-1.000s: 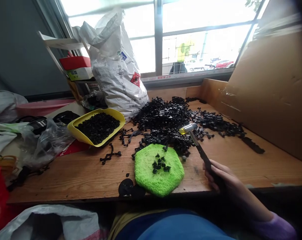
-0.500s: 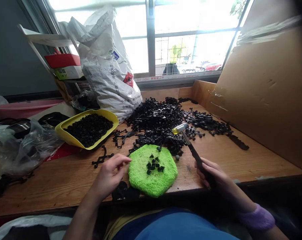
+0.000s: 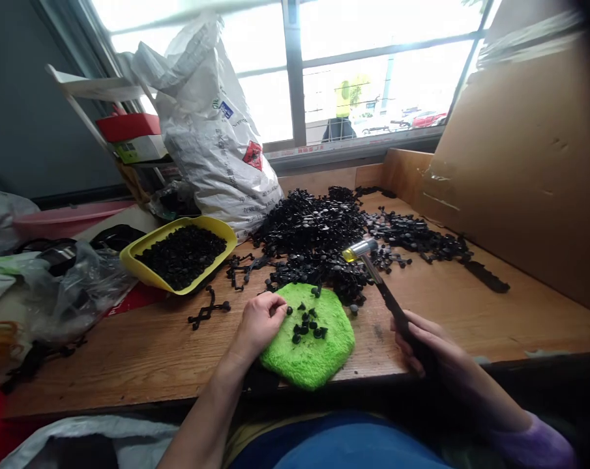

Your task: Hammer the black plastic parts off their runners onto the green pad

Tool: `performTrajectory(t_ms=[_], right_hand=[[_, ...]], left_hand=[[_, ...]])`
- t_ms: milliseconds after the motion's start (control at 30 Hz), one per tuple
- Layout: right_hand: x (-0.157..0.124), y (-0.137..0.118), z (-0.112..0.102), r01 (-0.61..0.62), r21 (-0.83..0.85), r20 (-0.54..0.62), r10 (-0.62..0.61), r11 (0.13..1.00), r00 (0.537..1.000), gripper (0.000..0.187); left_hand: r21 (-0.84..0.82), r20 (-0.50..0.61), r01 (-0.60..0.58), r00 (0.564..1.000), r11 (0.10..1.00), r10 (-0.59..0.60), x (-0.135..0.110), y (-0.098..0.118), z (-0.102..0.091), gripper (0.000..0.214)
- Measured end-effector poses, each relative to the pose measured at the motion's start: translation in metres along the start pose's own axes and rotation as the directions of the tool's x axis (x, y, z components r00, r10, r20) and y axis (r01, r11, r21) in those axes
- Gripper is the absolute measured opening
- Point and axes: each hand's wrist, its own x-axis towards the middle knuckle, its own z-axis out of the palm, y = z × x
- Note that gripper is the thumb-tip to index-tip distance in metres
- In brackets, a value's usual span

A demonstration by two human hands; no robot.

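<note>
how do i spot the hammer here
On the wooden table, find the bright green pad. To its right, the right hand grips the hammer by its dark handle. Its silver head with a yellow tip stands out from the black pieces behind it.

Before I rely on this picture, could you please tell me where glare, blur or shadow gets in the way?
In the head view, glare washes out much of the window; in that same view, print on the sack is smeared, deep shadow lies below the table, and the hammer is fairly clear.
</note>
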Motion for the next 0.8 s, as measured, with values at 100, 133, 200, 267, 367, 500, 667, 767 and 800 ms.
performTrajectory(t_ms=[100,133,200,267,367,500,667,767,800], right_hand=[[0.001,0.006,-0.005,-0.040,0.036,-0.011,0.041,0.999,0.999,0.021],[0.001,0.008,-0.006,-0.048,0.048,-0.021,0.049,0.998,0.999,0.021],[0.003,0.011,-0.009,-0.086,0.073,-0.032,0.088,0.994,0.996,0.020],[0.003,0.011,-0.009,-0.114,0.099,-0.030,0.118,0.989,0.993,0.018],[0.002,0.009,-0.007,-0.109,0.100,-0.014,0.111,0.989,0.994,0.017],[0.003,0.005,-0.003,-0.093,0.064,-0.036,0.095,0.994,0.995,0.021],[0.004,0.001,0.000,-0.062,0.010,-0.024,0.063,0.998,0.998,0.023],[0.003,-0.001,0.001,-0.046,0.005,-0.028,0.046,0.999,0.999,0.024],[0.002,-0.001,0.001,-0.042,0.008,-0.032,0.043,0.999,0.999,0.025]], left_hand=[[0.021,-0.106,0.052,0.993,0.998,-0.050,-0.003,-0.004,0.002,0.012],[0.008,-0.140,0.067,0.988,0.998,-0.065,-0.005,-0.009,0.000,0.012],[0.002,-0.227,0.107,0.968,0.994,-0.104,-0.013,-0.023,-0.012,0.013],[0.088,-0.337,0.184,0.930,0.979,-0.145,-0.024,-0.042,-0.032,0.016],[0.355,-0.453,0.390,0.867,0.850,-0.209,-0.038,-0.070,-0.067,0.025],[0.555,-0.418,0.596,0.803,0.581,-0.425,-0.040,-0.090,-0.087,0.052],[0.640,-0.288,0.570,0.800,0.515,-0.527,-0.029,-0.093,-0.082,0.063],[0.657,-0.186,0.474,0.856,0.586,-0.483,-0.031,-0.099,-0.086,0.043],[0.661,-0.160,0.444,0.871,0.605,-0.465,-0.034,-0.103,-0.088,0.037]])
